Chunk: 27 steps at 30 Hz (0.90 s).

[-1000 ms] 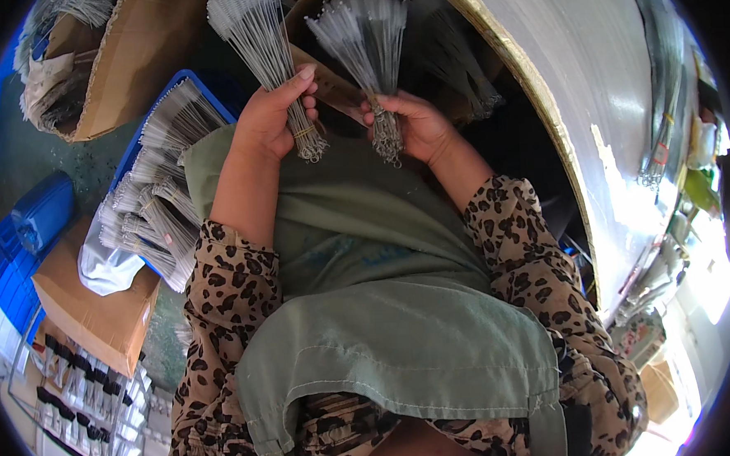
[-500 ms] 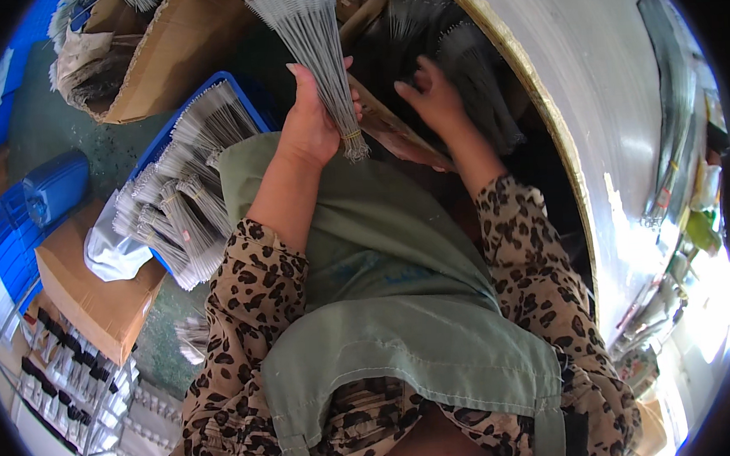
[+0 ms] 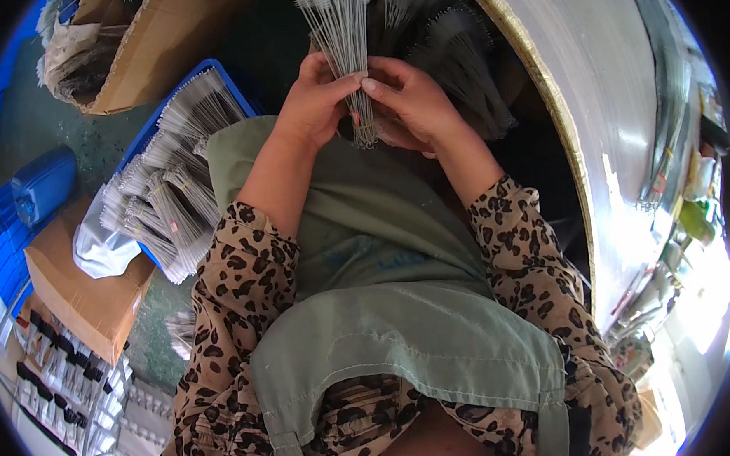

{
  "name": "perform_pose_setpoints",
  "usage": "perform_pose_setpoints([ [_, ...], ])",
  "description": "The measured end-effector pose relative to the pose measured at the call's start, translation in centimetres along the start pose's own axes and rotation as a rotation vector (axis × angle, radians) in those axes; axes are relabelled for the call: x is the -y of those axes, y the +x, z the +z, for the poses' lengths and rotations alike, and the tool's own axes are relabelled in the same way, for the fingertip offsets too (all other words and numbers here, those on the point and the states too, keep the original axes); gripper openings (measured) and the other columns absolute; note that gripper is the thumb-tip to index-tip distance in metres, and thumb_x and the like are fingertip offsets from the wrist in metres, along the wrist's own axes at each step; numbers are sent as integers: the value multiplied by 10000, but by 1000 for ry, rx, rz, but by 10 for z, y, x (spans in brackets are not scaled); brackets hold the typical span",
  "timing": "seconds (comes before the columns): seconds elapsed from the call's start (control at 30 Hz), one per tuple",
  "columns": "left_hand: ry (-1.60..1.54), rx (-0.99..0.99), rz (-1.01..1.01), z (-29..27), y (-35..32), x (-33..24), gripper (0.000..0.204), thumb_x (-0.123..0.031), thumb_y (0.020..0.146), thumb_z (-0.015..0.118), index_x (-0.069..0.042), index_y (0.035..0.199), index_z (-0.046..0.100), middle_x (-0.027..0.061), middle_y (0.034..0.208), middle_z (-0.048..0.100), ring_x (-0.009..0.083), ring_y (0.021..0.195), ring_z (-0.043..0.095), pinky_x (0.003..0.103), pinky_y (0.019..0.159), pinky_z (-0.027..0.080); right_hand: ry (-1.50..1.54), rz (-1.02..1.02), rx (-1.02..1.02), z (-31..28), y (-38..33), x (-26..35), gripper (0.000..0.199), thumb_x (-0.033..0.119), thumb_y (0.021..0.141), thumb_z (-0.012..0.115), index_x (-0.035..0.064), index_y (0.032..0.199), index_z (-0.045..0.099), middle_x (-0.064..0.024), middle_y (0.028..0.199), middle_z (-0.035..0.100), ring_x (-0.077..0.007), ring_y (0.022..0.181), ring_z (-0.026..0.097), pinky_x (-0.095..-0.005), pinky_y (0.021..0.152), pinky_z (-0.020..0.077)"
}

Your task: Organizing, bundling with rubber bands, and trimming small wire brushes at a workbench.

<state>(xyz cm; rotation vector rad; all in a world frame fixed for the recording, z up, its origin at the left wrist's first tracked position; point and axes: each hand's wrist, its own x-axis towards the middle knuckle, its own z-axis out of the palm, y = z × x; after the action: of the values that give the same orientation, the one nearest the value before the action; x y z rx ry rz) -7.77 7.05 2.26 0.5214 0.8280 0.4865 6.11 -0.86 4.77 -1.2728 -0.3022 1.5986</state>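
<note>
Both my hands meet over my lap on one bundle of thin wire brushes. The bundle fans out upward and narrows to a tied end near my fingers. My left hand grips the narrow end from the left. My right hand pinches the same end from the right, thumb and forefinger on the wires. A dark heap of more brushes lies just behind my right hand. I wear a green apron and leopard-print sleeves.
A blue crate full of tied brush bundles stands at my left. Cardboard boxes are at the upper left, another cardboard box at the lower left. A shiny metal table curves along the right.
A second ago each hand held its own brush bundle. My right hand put its bundle down and came over; both hands now grip the one bundle.
</note>
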Motion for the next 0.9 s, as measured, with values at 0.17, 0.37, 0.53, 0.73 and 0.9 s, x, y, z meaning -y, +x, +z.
perform_pose_setpoints([
  [0.17, 108, -57, 17, 7, 2, 4, 543, -30, 668, 786, -31, 1088, 443, 83, 959, 571, 181, 834, 593, 309, 717, 508, -197, -61, 167, -10, -3, -6, 430, 34, 837, 641, -17, 1225, 460, -97, 1112, 576, -187, 1035, 565, -327, 859, 508],
  [0.37, 285, -76, 73, 9, 4, 10, 478, -37, 677, 788, -7, 1036, 473, 80, 919, 577, 162, 822, 592, 295, 699, 509, -55, 172, 224, -20, -7, -11, 394, 17, 833, 632, 16, 1173, 434, -94, 1147, 538, -195, 1080, 549, -359, 861, 524],
  [0.53, 389, -119, 86, 9, 6, 13, 468, -33, 670, 787, -7, 1024, 482, 74, 912, 567, 154, 813, 584, 281, 694, 504, -59, 177, 273, -20, -9, -9, 442, 11, 834, 623, 28, 1214, 398, -101, 1182, 509, -191, 1048, 561, -354, 857, 529],
  [0.73, 343, -85, 135, 12, 3, 11, 479, -39, 671, 789, -4, 1038, 482, 71, 911, 567, 147, 811, 579, 277, 687, 498, -79, 128, 275, -19, -9, -9, 480, 13, 807, 655, 18, 1207, 390, -106, 1138, 514, -185, 1013, 569, -330, 818, 541],
  [0.9, 379, -94, 125, 14, 3, 14, 454, -77, 684, 794, -17, 1021, 496, 57, 884, 576, 142, 788, 576, 277, 682, 496, -212, 113, 175, -14, -9, -18, 514, 24, 773, 696, 6, 1183, 388, -101, 1054, 537, -169, 912, 593, -301, 728, 549],
])
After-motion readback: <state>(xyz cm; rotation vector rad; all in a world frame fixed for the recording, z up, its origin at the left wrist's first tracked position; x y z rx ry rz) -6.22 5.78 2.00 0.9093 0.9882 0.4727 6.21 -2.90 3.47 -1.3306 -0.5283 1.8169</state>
